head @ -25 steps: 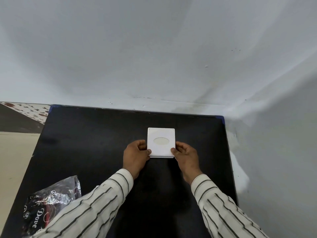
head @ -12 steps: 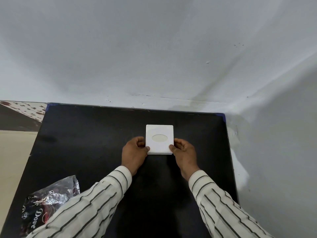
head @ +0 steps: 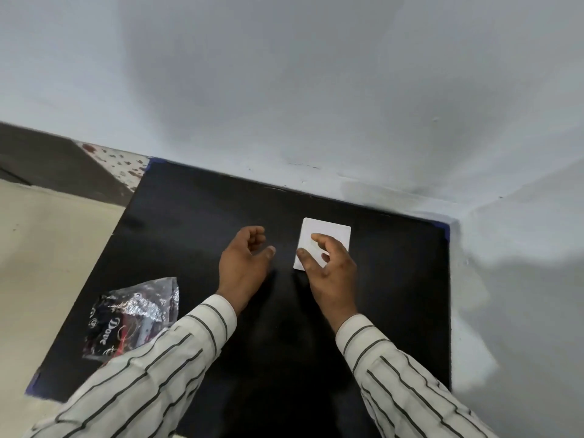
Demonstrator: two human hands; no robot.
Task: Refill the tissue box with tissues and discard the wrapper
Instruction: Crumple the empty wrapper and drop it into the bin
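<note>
A white square tissue box (head: 335, 233) lies flat on the black table (head: 196, 216), toward the back right. My right hand (head: 328, 267) hovers over its near half with fingers spread, hiding the oval opening; I cannot tell if it touches the box. My left hand (head: 245, 259) is to the left of the box, apart from it, fingers loosely curled and holding nothing. The crumpled shiny dark wrapper (head: 132, 314) printed "Dove" lies at the table's front left, partly behind my left sleeve.
Pale walls (head: 316, 90) meet in a corner right behind and to the right of the table. Blue tape marks the table corners. A beige floor (head: 41, 248) lies to the left.
Both hands have let go of the box's near corners. The left hand moved left, away from the box; the right hand rose over it. The view swung left.
</note>
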